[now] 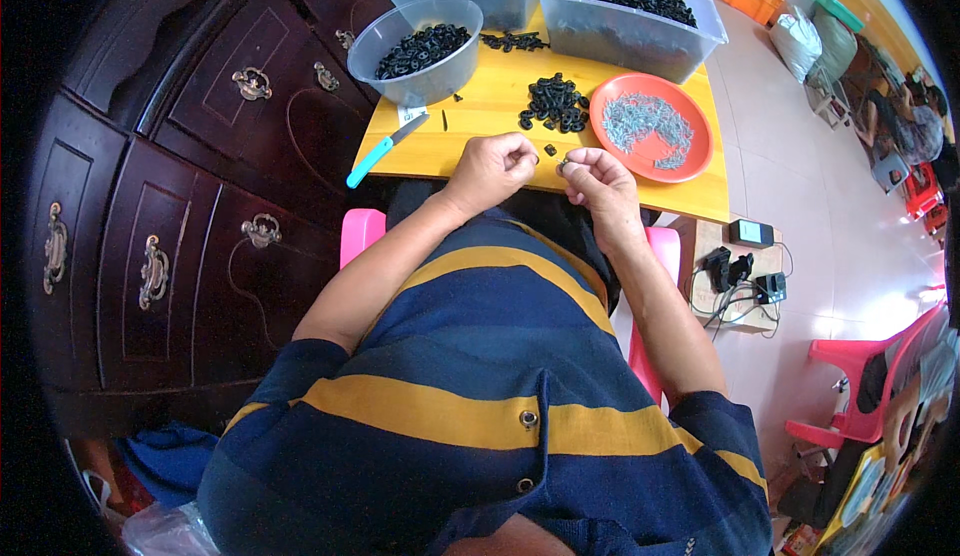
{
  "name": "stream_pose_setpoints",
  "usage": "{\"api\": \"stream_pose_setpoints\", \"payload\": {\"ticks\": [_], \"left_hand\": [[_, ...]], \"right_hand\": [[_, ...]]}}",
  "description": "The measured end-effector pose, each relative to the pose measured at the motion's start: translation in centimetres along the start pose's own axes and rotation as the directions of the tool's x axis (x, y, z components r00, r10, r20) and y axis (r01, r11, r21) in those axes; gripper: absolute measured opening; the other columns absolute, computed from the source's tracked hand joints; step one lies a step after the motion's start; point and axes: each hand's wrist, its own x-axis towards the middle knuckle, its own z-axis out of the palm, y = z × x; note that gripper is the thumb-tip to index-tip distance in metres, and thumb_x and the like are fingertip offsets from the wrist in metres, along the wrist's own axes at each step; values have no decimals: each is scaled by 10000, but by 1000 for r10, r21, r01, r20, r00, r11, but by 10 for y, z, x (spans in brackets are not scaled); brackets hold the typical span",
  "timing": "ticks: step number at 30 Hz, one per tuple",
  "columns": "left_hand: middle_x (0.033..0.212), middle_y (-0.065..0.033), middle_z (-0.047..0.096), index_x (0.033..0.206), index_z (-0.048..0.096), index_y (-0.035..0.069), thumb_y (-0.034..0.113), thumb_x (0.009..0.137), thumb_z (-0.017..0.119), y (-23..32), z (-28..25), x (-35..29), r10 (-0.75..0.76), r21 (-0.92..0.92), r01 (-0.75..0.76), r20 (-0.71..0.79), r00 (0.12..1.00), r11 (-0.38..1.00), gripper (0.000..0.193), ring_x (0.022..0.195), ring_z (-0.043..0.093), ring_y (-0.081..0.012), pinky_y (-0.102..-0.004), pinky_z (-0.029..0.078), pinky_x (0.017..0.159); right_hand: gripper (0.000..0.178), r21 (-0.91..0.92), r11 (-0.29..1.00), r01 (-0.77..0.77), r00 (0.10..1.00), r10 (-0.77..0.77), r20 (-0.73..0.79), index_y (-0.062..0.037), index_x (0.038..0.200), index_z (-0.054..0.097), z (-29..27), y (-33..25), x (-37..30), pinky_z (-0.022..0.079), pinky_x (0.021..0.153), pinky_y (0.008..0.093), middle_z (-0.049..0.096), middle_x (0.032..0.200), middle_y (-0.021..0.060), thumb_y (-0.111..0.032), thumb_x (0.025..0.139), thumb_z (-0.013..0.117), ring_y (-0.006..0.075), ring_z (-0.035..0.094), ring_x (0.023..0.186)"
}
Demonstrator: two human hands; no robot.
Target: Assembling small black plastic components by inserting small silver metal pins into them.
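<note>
My left hand (pixel 493 171) is closed in a pinch at the near edge of the yellow table (pixel 480 106); whatever lies between its fingertips is too small to make out. Across a small gap, my right hand (pixel 602 188) pinches something tiny and dark that I cannot name. One small black part (pixel 550 150) rests on the wood between the hands. Beyond them lies a loose pile of black ring-shaped parts (pixel 555 104). To its right, an orange-red plate (pixel 703 128) bears many small grey metal pieces (pixel 645 126).
A knife with a turquoise handle (pixel 370 162) lies at the table's left edge. Behind it stand a round clear tub (pixel 428 86) and two clear bins, one a large rectangular bin (pixel 640 46), all holding black parts. Dark drawers (pixel 220 116) line the left; chargers (pixel 735 271) sit at right.
</note>
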Motion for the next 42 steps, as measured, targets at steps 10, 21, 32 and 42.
{"api": "stream_pose_setpoints", "payload": {"ticks": [10, 21, 32, 42], "left_hand": [[804, 16, 616, 1110, 664, 14, 93, 979, 556, 23, -7, -2, -178, -582, 253, 184, 967, 772, 187, 581, 530, -28, -189, 480, 537], [886, -2, 636, 1150, 650, 14, 38, 948, 573, 26, -7, -4, -174, -598, 273, 220, 960, 753, 218, 655, 561, -41, -209, 517, 588], [831, 30, 642, 1106, 669, 12, -13, 905, 576, 31, -3, -6, -136, -539, 220, 191, 972, 813, 223, 641, 543, -5, -181, 471, 556], [716, 79, 523, 1152, 683, 26, -40, 837, 578, 25, -1, -7, -68, -480, 100, 82, 994, 871, 339, 626, 463, 0, -195, 411, 572]], "right_hand": [[186, -28, 998, -57, 998, 56, -19, -17, 1058, 620, 5, -1, -2, 439, 611, 218, 662, 841, 16, -75, 896, 692, 76, 565, 677], [168, -52, 997, -51, 999, 51, 0, -29, 1045, 637, 5, -1, -3, 451, 617, 220, 660, 827, 5, -89, 899, 694, 72, 574, 686], [170, -74, 996, -48, 999, 49, 4, -50, 1066, 644, 2, 2, -1, 448, 615, 189, 664, 843, -7, -104, 914, 697, 49, 572, 684], [157, -103, 993, -61, 998, 60, -12, -26, 1041, 644, 5, 2, -1, 454, 611, 216, 652, 809, 1, -83, 903, 693, 68, 576, 678]]}}
